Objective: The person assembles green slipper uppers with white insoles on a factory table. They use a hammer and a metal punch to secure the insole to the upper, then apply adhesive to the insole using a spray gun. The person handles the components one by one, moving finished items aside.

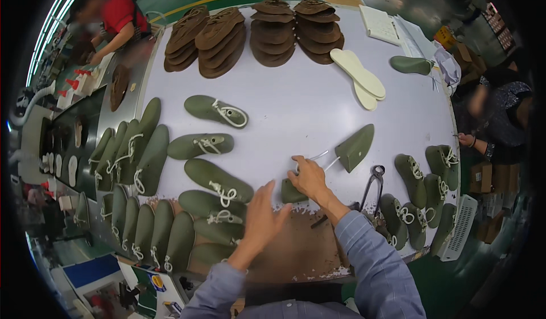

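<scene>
Near the table's front edge, my right hand (pixel 310 178) is closed over a dark green shoe last (pixel 292 192), its fingers bent and partly hiding it. To its left my left hand (pixel 264 219) hovers with the fingers stretched out and holds nothing. A second green shoe last (pixel 356 150) lies just beyond my right hand, toe pointing away. White cord (pixel 331 162) runs from it toward my fingers. Left of my left hand, several green lasts with white cord loops (pixel 219 180) lie in a column.
Stacks of brown leather uppers (pixel 273 34) stand at the far edge beside cream insoles (pixel 359 80). Pincers (pixel 373 185) lie right of my right hand, near more lasts (pixel 410 179). Rows of lasts (pixel 162 233) fill the left side. People work at far left and right.
</scene>
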`<state>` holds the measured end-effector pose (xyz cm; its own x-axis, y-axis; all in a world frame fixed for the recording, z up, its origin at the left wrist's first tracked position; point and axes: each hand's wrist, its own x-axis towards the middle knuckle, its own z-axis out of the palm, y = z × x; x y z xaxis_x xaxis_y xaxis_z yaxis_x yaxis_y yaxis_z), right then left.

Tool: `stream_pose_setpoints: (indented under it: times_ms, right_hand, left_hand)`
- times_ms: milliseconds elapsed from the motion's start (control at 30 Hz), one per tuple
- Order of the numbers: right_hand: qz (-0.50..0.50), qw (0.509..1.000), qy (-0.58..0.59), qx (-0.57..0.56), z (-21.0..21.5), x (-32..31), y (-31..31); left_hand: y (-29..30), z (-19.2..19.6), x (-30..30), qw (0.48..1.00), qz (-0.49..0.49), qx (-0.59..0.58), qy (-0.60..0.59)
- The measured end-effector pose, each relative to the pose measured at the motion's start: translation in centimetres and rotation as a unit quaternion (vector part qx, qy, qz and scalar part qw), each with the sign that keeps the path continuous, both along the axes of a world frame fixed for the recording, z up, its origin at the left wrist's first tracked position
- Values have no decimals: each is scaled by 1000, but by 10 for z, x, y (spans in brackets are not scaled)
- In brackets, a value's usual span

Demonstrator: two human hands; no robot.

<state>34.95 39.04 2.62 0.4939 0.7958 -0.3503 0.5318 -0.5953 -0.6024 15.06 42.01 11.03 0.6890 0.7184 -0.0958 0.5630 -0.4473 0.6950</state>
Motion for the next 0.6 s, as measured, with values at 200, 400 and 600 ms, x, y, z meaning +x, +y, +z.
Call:
stream_pose_setpoints:
  times_ms: [200, 400, 600]
  right_hand:
    - [-99, 905, 386, 149, 46, -85, -81]
    - [-197, 766, 516, 329, 173, -166, -169]
    - [-303, 688, 564, 340, 227, -198, -207]
  left_hand:
    - [-83, -40, -42, 950, 140, -249, -129]
    - [-111, 56, -84, 992, 8, -84, -95]
    - [-185, 64, -111, 997, 20, -52, -52]
